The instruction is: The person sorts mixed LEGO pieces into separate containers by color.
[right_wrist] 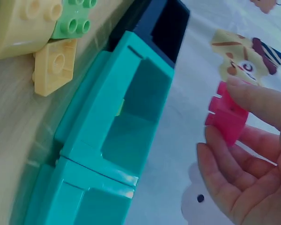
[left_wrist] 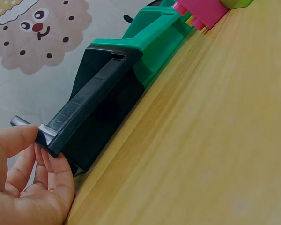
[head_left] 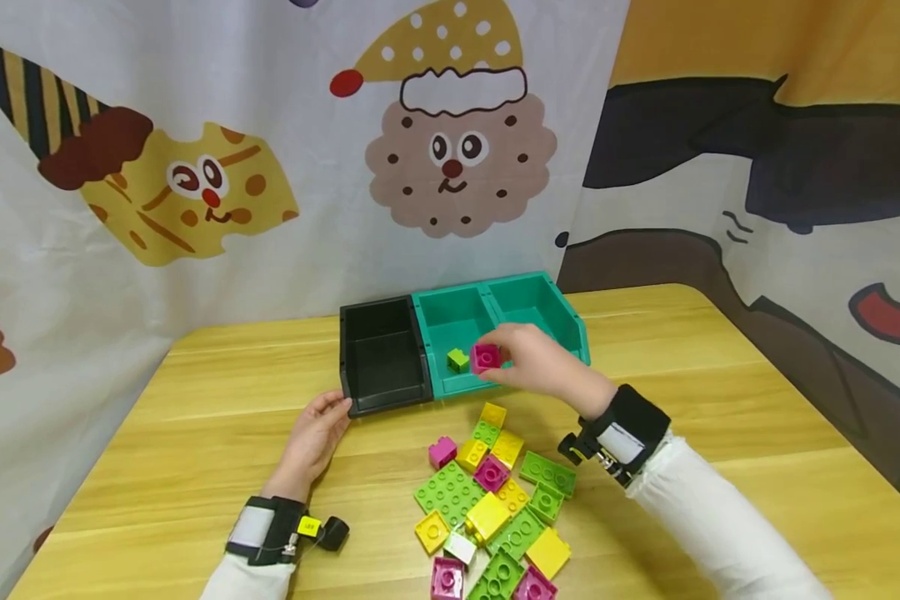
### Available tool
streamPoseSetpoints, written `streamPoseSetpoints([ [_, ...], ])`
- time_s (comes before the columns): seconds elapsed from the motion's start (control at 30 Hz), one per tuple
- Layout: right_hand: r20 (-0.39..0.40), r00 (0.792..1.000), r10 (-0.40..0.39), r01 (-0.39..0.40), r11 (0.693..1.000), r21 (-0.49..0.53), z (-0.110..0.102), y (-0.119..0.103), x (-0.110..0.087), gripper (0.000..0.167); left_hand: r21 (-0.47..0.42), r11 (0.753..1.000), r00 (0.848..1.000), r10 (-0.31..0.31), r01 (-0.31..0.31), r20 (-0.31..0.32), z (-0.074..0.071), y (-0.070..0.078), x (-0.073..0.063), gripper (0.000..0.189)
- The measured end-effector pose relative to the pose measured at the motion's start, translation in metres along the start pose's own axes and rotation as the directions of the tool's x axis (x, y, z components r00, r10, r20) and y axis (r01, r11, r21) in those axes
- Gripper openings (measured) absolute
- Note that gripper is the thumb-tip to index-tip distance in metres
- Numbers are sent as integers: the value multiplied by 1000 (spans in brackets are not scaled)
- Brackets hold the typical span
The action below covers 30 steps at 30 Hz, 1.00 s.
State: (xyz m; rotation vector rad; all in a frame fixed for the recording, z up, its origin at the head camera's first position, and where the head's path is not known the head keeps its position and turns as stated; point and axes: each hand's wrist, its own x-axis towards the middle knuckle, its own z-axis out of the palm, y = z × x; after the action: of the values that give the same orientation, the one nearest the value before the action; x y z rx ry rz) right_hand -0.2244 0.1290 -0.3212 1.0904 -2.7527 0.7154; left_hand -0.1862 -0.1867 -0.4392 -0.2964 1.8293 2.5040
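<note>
My right hand (head_left: 532, 360) pinches a pink toy brick (head_left: 485, 358) between thumb and fingers, over the front of the middle teal bin (head_left: 450, 312). In the right wrist view the studs of this pink brick (right_wrist: 227, 115) point away from the palm. One small green brick (head_left: 457, 360) lies inside that bin. With thumb above and fingers below, my left hand (head_left: 317, 437) grips the front left corner of the black bin (head_left: 386, 408). The left wrist view shows the thumb on the black rim (left_wrist: 91, 96) and the fingertips beneath it.
A loose pile of yellow, green, pink and white bricks lies on the wooden table (head_left: 217, 400) in front of the bins, including a square green plate (head_left: 450, 493). Another teal bin (head_left: 536, 302) stands at the right of the row. A printed curtain (head_left: 307, 275) hangs behind the table.
</note>
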Motion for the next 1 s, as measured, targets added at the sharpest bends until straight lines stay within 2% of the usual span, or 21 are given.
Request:
streamPoseSetpoints([
  [0.13,6,1000,-2,2,1000,-17,6,-8,15,32,-6,1000,1000,1,0,9,0,1,-1,20],
  [0.4,116,993,36,-29,998,-55,33,-33,42,47,-10,1000,1000,0,0,4,0,2,-2,20],
  [0.57,139,990,16,-9,999,-49,49,-50,56,49,-4,1000,1000,5,-5,5,0,2,-2,21],
  [0.8,138,990,-29,45,992,-121,67,-61,74,47,12,1000,1000,0,0,-1,0,1,-2,18],
  [0.9,149,989,1,18,992,-124,75,-63,82,47,14,1000,1000,2,-2,-8,0,1,-1,17],
  [1.0,137,988,72,-59,993,-100,85,-65,90,46,13,1000,1000,4,-4,-3,0,0,-1,16],
])
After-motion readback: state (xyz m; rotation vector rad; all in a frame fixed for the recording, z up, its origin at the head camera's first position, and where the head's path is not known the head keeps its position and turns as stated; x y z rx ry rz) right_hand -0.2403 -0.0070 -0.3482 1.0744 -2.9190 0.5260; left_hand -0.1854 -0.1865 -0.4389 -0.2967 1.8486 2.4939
